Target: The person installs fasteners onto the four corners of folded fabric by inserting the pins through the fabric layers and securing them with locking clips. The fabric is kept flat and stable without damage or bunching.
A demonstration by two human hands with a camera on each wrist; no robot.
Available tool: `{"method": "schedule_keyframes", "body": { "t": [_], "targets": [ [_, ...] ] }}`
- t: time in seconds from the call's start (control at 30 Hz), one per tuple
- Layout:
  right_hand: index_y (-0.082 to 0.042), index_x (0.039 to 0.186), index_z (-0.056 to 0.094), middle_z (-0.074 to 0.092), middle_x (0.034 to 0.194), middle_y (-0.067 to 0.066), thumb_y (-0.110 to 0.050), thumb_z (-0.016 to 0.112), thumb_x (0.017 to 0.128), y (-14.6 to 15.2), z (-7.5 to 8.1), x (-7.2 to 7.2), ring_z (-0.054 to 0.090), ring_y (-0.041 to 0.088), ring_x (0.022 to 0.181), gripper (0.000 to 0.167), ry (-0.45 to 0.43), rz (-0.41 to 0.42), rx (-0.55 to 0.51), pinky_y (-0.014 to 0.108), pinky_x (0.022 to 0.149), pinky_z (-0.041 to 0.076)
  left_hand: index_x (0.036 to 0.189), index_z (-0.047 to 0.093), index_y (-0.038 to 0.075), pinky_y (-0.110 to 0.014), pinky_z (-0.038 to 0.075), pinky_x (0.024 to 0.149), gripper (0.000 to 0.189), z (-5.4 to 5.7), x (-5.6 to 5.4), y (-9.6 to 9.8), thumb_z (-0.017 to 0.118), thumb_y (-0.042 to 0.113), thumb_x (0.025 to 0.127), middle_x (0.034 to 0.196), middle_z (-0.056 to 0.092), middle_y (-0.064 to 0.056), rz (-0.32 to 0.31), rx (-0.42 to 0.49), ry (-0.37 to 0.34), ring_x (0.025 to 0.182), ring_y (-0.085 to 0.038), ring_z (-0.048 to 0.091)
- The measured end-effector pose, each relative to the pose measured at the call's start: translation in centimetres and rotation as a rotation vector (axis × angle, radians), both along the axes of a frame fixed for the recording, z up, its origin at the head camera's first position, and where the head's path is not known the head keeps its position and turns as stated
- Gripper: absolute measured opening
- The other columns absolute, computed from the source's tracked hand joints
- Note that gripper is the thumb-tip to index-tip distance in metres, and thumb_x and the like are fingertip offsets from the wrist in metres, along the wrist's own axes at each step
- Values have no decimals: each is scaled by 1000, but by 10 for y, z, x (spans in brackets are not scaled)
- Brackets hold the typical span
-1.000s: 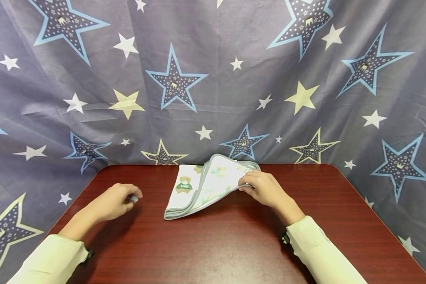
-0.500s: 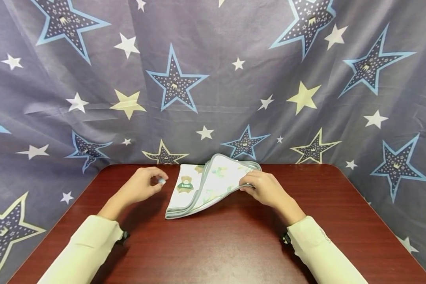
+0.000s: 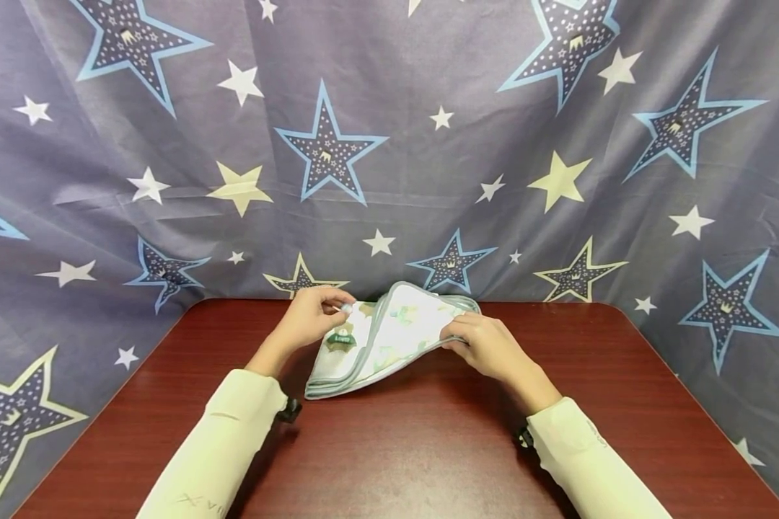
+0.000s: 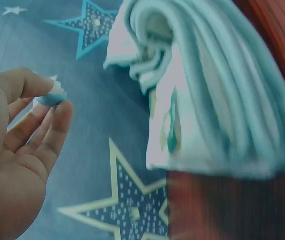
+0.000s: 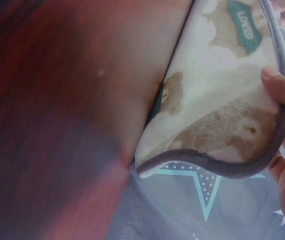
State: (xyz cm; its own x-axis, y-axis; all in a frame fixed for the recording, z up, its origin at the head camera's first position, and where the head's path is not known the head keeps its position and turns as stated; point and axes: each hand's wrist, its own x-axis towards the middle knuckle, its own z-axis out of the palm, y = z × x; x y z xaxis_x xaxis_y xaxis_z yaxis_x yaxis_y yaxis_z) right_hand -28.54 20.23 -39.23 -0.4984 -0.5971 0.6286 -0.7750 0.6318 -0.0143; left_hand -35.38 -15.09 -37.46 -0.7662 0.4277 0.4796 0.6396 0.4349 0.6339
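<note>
A folded white baby blanket (image 3: 399,328) with a bear print and grey-green edging lies at the far side of the table. Its right part is lifted off the wood. My right hand (image 3: 490,349) pinches that raised edge, thumb on one face, as the right wrist view shows. Over the blanket's left part is my left hand (image 3: 308,317), its thumb and fingertips pinching a small pale-blue object (image 4: 54,96) of unclear kind. In the left wrist view a gap separates this hand from the blanket's stacked folds (image 4: 217,100).
A dark red wooden table (image 3: 389,454) carries the blanket. Behind its far edge hangs a grey-blue curtain (image 3: 389,216) printed with stars.
My left hand has moved right and slightly away from me, from the table's left side to the blanket, with the small pale-blue object. The right hand and blanket look nearly unchanged.
</note>
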Motion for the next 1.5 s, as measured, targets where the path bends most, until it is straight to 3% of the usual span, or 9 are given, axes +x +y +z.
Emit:
{"method": "schedule_keyframes", "body": {
  "t": [0.3, 0.5, 0.67, 0.93, 1.5],
  "targets": [
    [-17, 91, 72, 67, 88, -7, -13, 83, 85, 1, 0, 0, 64, 11, 85, 14, 6, 10, 3, 33, 73, 53, 107, 77, 0, -38, 60, 82, 26, -4, -2, 43, 71, -5, 82, 101, 76, -11, -2, 77, -82, 93, -25, 72],
    [-17, 92, 72, 68, 89, -8, -13, 82, 85, 1, 0, 0, 65, 12, 86, 13, 9, 10, 2, 33, 74, 54, 112, 75, -4, -38, 58, 87, 26, -10, -2, 71, 75, -2, 85, 104, 76, -14, -11, 158, -190, 97, -27, 71],
    [-17, 91, 71, 68, 89, -7, -12, 84, 83, 0, 1, 1, 65, 12, 86, 16, 25, 19, -10, 34, 73, 53, 113, 75, -2, -35, 58, 86, 27, -13, 0, 89, 75, -2, 86, 104, 76, -15, -55, 158, -232, 97, -25, 72],
    [-17, 91, 71, 67, 87, -7, -13, 83, 84, 0, 0, 0, 64, 12, 85, 14, 28, 30, -11, 34, 72, 53, 115, 76, 1, -30, 59, 80, 28, -20, 2, 107, 77, 1, 87, 103, 76, -10, -115, 194, -291, 95, -19, 72],
    [-16, 91, 71, 68, 87, -7, -12, 84, 83, -1, 2, 1, 64, 13, 85, 15, 31, 26, -5, 33, 71, 53, 117, 75, 2, -30, 58, 83, 29, -26, 6, 128, 75, 1, 88, 109, 75, -11, -185, 213, -303, 99, -19, 71]
  ]
}}
